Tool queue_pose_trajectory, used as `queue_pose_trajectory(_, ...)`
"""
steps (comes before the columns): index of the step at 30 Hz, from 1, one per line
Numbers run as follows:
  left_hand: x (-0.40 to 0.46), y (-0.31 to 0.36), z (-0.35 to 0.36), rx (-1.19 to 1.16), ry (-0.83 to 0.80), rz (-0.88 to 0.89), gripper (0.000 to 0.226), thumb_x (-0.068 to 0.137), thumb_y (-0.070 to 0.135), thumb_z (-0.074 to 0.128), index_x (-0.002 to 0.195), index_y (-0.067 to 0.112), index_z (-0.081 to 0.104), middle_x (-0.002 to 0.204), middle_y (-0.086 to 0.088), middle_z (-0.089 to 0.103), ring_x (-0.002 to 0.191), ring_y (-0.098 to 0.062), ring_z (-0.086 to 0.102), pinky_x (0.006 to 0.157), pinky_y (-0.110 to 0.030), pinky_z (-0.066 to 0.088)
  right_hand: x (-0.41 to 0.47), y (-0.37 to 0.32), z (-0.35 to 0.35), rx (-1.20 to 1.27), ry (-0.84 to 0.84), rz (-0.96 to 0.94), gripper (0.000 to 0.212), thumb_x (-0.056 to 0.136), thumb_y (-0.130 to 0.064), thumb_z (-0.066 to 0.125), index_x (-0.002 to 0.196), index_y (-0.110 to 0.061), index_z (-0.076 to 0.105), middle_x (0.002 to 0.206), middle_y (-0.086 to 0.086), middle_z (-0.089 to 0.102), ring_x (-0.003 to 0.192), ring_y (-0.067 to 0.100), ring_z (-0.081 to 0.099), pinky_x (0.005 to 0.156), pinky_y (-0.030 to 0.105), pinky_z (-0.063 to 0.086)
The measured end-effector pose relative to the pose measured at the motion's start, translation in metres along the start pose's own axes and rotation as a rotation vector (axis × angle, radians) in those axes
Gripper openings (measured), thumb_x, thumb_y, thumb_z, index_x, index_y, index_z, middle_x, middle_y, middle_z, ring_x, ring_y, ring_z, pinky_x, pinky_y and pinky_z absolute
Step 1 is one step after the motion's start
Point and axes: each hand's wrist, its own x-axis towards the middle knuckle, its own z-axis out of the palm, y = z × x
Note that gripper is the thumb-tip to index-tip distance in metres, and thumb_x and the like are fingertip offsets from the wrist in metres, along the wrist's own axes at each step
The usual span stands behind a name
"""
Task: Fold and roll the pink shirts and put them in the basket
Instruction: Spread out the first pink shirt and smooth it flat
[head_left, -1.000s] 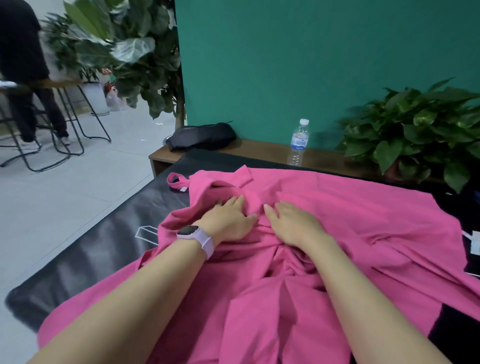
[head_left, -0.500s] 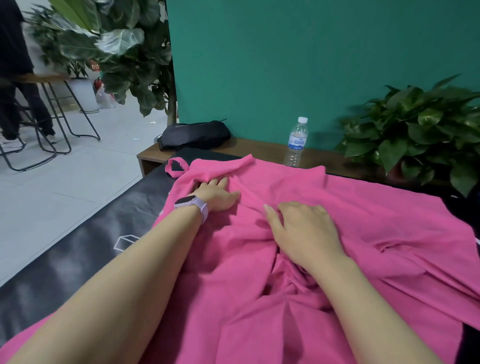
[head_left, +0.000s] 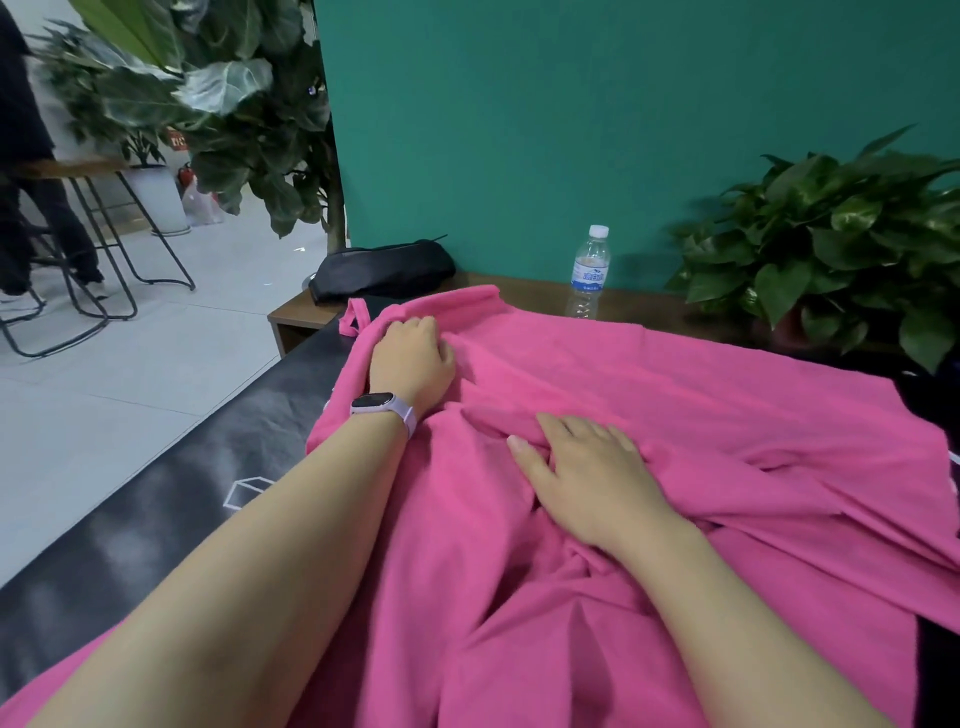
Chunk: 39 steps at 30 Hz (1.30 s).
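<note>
Both bare forearms reach forward over the pink shirt, the left one long and straight from the lower left, the right one angling in from the lower right. The left hand lies at the shirt's far left edge, a pale watch on its wrist, its fingers curled down into the cloth there. The right hand lies palm down nearer the shirt's middle, closer to the body than the left, fingers together and fairly straight, thumb spread to the left against a raised fold.
</note>
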Motion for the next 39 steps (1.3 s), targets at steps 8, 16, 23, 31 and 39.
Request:
queue_pose_trajectory(8,-0.065,0.015,-0.044,0.210,-0.458,0.035,0.043,0.102,0.038,0.037,0.133,0.011,0.048,0.138,-0.017,0.050,0.127,-0.038,0.047,0.105,-0.048,0.041,0.026,0.029,-0.002,0.192,-0.029,0.067,0.086,0.093,-0.075,0.015,0.157,-0.020,0.032,0.164,0.003,0.031,0.152,0.016,0.024,0.124,0.044,0.011)
queue_pose_trajectory(16,-0.082,-0.005,-0.042,0.206,-0.439,-0.083,0.060,0.103,0.049,0.022,0.152,0.017,0.029,0.163,-0.011,0.021,0.149,-0.028,0.019,0.116,-0.064,0.011,-0.003,0.011,-0.004,0.009,0.140,-0.031,0.065,0.100,-0.067,0.023,0.134,-0.022,0.056,0.135,0.001,0.059,0.128,0.025,0.050,0.109,0.046,0.032)
queue_pose_trajectory(23,-0.040,-0.044,-0.024,0.306,-0.565,0.176,0.057,0.106,0.048,0.013,0.160,0.030,0.013,0.169,0.001,0.001,0.155,-0.022,-0.001,0.119,-0.064,0.004,-0.007,0.008,-0.004,0.030,0.082,0.015,0.066,0.100,-0.067,0.023,0.141,-0.023,0.049,0.141,0.002,0.056,0.131,0.026,0.049,0.106,0.046,0.036)
queue_pose_trajectory(31,-0.012,-0.077,-0.021,0.054,-0.295,0.096,0.044,0.100,0.044,0.043,0.128,0.015,0.061,0.142,-0.004,0.056,0.132,-0.025,0.049,0.110,-0.041,0.035,0.014,0.037,-0.003,0.343,-0.042,0.119,0.074,0.098,-0.070,0.019,0.157,-0.029,0.029,0.161,0.002,0.037,0.147,0.025,0.035,0.118,0.039,0.026)
queue_pose_trajectory(39,-0.046,-0.044,-0.048,0.318,-0.191,0.178,0.039,0.102,0.028,0.035,0.101,0.006,0.067,0.110,-0.016,0.065,0.104,-0.035,0.060,0.086,-0.043,0.048,0.029,0.040,0.002,0.259,0.020,0.053,0.070,0.100,-0.065,0.018,0.155,-0.024,0.034,0.156,0.004,0.044,0.143,0.023,0.041,0.118,0.040,0.027)
